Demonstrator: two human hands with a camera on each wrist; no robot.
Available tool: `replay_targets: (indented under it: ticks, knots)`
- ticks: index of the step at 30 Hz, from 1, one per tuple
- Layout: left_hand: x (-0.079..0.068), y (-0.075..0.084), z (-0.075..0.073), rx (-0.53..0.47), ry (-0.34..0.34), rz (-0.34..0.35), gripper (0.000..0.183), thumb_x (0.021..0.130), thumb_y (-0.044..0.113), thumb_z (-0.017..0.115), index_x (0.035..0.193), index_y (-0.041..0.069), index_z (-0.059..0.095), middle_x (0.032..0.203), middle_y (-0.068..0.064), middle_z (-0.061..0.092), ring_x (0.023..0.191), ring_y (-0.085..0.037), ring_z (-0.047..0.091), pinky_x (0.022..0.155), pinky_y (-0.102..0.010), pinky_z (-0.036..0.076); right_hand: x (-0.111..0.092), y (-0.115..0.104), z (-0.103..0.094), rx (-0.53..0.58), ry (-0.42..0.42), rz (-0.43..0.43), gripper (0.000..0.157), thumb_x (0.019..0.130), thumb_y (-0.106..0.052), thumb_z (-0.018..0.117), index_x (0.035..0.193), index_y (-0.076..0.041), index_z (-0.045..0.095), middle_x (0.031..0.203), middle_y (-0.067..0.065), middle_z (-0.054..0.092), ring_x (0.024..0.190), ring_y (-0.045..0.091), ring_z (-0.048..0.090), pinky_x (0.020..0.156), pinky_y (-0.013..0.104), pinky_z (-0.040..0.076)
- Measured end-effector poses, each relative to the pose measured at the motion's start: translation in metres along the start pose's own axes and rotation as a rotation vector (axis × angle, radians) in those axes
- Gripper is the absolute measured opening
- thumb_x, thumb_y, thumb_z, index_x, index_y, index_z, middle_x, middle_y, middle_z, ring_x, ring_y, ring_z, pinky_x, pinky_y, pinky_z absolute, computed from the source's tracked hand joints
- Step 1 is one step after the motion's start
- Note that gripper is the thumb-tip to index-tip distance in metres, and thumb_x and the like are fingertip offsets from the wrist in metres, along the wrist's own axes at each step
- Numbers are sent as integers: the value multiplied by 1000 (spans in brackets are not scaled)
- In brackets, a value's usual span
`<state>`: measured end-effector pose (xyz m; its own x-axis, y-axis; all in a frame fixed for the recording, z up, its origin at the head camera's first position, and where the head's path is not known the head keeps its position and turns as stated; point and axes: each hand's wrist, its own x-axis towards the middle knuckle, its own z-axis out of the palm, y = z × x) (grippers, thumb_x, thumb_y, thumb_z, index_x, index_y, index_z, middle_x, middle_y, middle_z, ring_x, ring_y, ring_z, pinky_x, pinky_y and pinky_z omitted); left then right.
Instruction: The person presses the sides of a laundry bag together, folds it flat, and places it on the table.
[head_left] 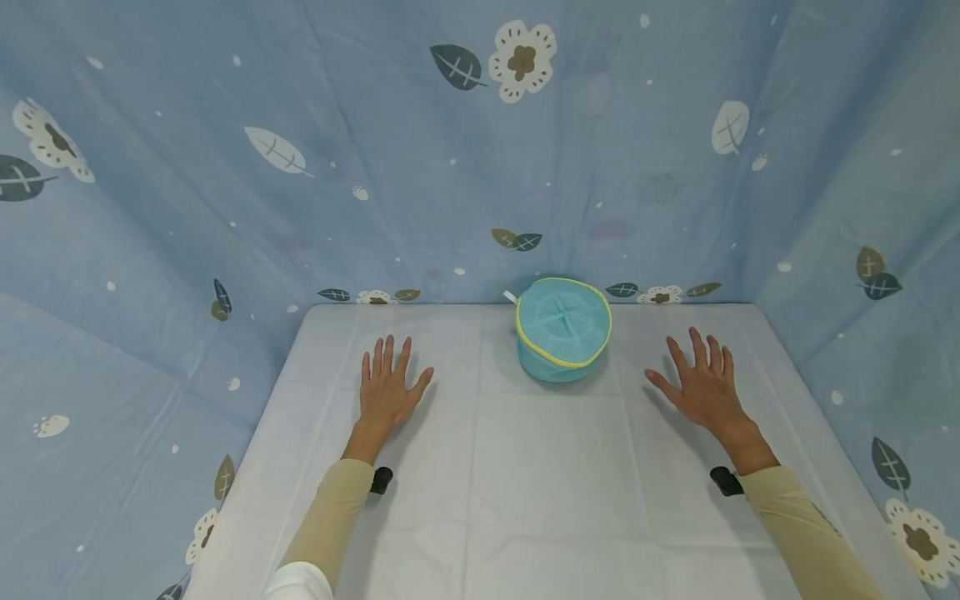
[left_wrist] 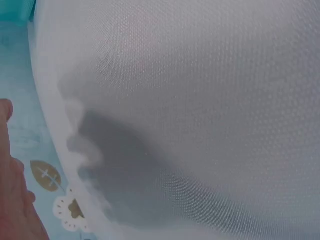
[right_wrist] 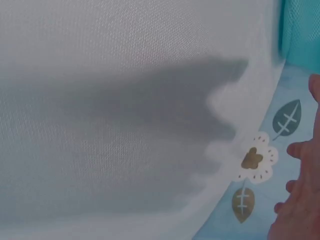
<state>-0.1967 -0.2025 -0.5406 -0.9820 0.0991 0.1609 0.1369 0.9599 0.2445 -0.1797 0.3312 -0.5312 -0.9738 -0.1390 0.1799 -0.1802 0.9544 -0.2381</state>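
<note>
A turquoise mesh laundry bag (head_left: pixel 564 325), round and drum-shaped with yellow piping and a small white tag, stands at the far edge of the white table. To its left, my left hand (head_left: pixel 386 398) is held with fingers spread, holding nothing. My right hand (head_left: pixel 703 390) is spread likewise on the bag's other side, apart from it. In the left wrist view part of the left hand (left_wrist: pixel 17 185) shows at the edge; the right wrist view catches part of the right hand (right_wrist: pixel 305 185) and a corner of the mesh bag (right_wrist: pixel 302 32).
The white table (head_left: pixel 551 483) is covered with a faintly creased cloth. Blue curtains (head_left: pixel 420 167) printed with leaves and flowers hang behind the table and along both sides. Black straps or devices (head_left: pixel 381 480) sit at both wrists.
</note>
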Motion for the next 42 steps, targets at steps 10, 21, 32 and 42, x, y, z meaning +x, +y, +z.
replay_targets:
  ticks: [10,21,32,42]
  knots:
    - [2,1,0,-57,105,41,65,98,47,44,148,8,31,144,-26,32,136,-41,23,112,-53,16,6,0,4,-4,218,-166,51,85,-25,68,123,6,52,123,30,45,123,48,30,102,62,19]
    - [9,9,-1,-76,318,106,44,97,30,52,127,-2,55,114,-24,57,101,-40,56,83,-50,48,14,-6,2,51,342,-197,28,82,-8,69,105,8,63,104,25,61,99,42,54,87,57,41]
    - [15,26,-3,-120,407,146,37,95,27,56,115,-4,62,104,-23,62,87,-37,61,69,-48,52,20,-21,-3,139,341,-154,24,86,-5,66,107,5,63,105,23,60,94,40,56,77,53,46]
    - [23,45,-1,-165,448,184,32,94,23,59,110,-5,65,99,-22,64,83,-36,62,66,-46,53,27,-32,-3,200,338,-111,25,87,-7,64,109,4,63,104,21,61,90,34,57,69,49,49]
